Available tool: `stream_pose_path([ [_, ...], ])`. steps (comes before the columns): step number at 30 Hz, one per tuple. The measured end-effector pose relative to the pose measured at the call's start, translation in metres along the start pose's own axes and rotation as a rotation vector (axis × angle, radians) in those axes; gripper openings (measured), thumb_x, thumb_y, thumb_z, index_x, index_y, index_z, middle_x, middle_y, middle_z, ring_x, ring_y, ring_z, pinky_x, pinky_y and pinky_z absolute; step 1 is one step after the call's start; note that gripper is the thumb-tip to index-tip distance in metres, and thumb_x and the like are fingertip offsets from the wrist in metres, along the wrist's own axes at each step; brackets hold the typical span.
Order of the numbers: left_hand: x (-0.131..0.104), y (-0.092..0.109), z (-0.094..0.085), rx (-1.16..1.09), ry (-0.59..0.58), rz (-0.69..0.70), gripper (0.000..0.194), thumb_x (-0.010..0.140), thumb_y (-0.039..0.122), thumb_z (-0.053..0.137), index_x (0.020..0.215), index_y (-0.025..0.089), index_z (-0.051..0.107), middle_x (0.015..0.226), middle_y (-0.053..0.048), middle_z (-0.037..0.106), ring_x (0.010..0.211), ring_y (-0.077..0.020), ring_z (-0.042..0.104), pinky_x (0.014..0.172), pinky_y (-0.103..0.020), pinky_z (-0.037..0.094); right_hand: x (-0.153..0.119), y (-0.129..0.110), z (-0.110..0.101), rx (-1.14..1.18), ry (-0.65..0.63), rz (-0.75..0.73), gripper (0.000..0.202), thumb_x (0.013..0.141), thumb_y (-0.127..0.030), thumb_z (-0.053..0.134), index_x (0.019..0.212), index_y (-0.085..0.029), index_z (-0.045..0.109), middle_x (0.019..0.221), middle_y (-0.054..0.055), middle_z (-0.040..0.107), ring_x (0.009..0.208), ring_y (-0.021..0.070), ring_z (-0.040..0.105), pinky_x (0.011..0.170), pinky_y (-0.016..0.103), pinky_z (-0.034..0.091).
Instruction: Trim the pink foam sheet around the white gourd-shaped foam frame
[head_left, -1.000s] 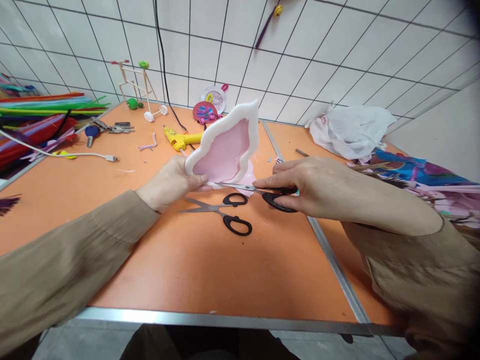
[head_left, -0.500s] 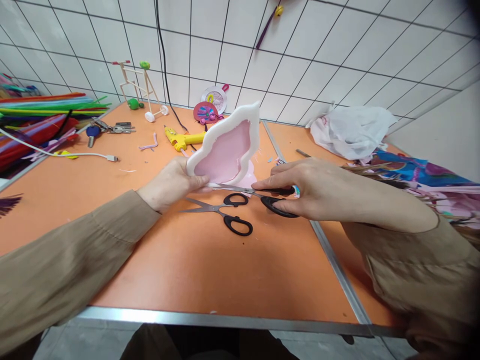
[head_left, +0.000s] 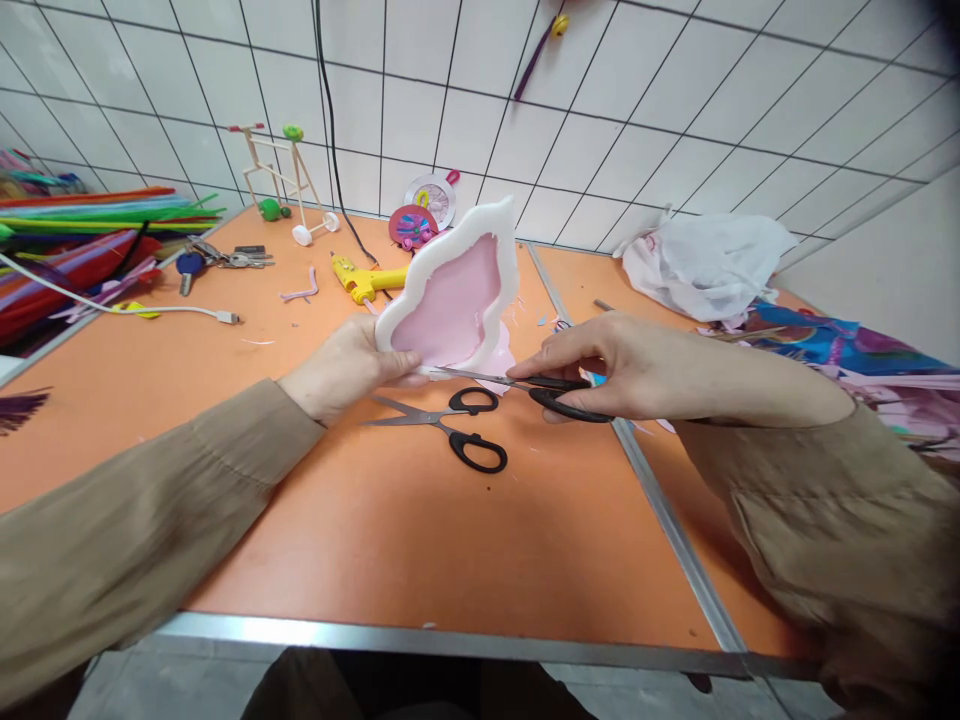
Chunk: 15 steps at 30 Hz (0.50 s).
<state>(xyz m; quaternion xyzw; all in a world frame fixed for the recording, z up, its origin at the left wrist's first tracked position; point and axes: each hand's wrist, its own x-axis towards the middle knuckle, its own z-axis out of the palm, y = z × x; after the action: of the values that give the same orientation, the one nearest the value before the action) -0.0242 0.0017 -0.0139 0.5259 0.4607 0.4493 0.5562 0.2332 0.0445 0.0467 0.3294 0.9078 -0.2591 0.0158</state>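
My left hand [head_left: 346, 366] grips the lower left corner of a wavy-edged white foam frame [head_left: 504, 225] with a pink sheet [head_left: 450, 310] inside it. The frame is held tilted up above the table. Fingers of my right hand [head_left: 592, 365] are in the black handles of a pair of scissors [head_left: 566, 392]. Their blades lie along the frame's bottom edge, near my left thumb, and look nearly closed. Below them, a second pair of scissors [head_left: 480, 452] lies spread on the orange table [head_left: 450, 560]. Behind the frame, a piece of pink material [head_left: 504, 352] is partly hidden.
A yellow glue gun [head_left: 367, 278], round ornaments [head_left: 416, 222] and a small stick-built tricycle [head_left: 281, 185] stand toward the tiled wall. Keys [head_left: 217, 258], a white cable [head_left: 157, 308] and colourful pipe cleaners [head_left: 82, 220] are at left. A white plastic bag [head_left: 697, 260] lies at right.
The scissors in my right hand have closed somewhat, their handles coming nearer together. My right hand has shifted slightly. The frame is held in nearly the same place.
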Motion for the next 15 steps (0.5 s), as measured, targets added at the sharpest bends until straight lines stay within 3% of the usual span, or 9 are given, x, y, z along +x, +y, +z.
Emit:
stream_pose_path([
  [3, 0.000, 0.000, 0.000, -0.002, 0.000, -0.001, 0.022, 0.068, 0.021, 0.077, 0.089, 0.016, 0.071, 0.084, -0.004, 0.074, 0.093, -0.0243, 0.073, 0.090, -0.039, 0.058, 0.001, 0.000, 0.001, 0.033, -0.025, 0.034, 0.040, 0.082, -0.038, 0.059, 0.114, -0.024, 0.079, 0.079, 0.004, 0.072, 0.061, 0.0148, 0.049, 0.050, 0.028, 0.033],
  [8, 0.001, 0.002, 0.000, 0.008, 0.019, -0.002, 0.019, 0.068, 0.020, 0.077, 0.085, 0.016, 0.070, 0.081, -0.004, 0.073, 0.091, -0.0241, 0.073, 0.089, -0.039, 0.059, 0.002, -0.001, 0.005, 0.008, 0.008, 0.043, 0.038, 0.081, -0.034, 0.059, 0.111, -0.024, 0.080, 0.065, 0.002, 0.065, 0.053, 0.0126, 0.044, 0.046, 0.027, 0.027],
  [15, 0.001, 0.002, 0.000, 0.000, 0.009, -0.019, 0.025, 0.068, 0.022, 0.079, 0.090, 0.013, 0.072, 0.086, -0.006, 0.075, 0.091, -0.0244, 0.073, 0.093, -0.043, 0.058, 0.000, -0.012, 0.006, -0.167, 0.010, 0.064, 0.029, 0.080, -0.025, 0.059, 0.099, -0.024, 0.081, 0.063, -0.001, 0.063, 0.051, 0.0106, 0.045, 0.047, 0.025, 0.026],
])
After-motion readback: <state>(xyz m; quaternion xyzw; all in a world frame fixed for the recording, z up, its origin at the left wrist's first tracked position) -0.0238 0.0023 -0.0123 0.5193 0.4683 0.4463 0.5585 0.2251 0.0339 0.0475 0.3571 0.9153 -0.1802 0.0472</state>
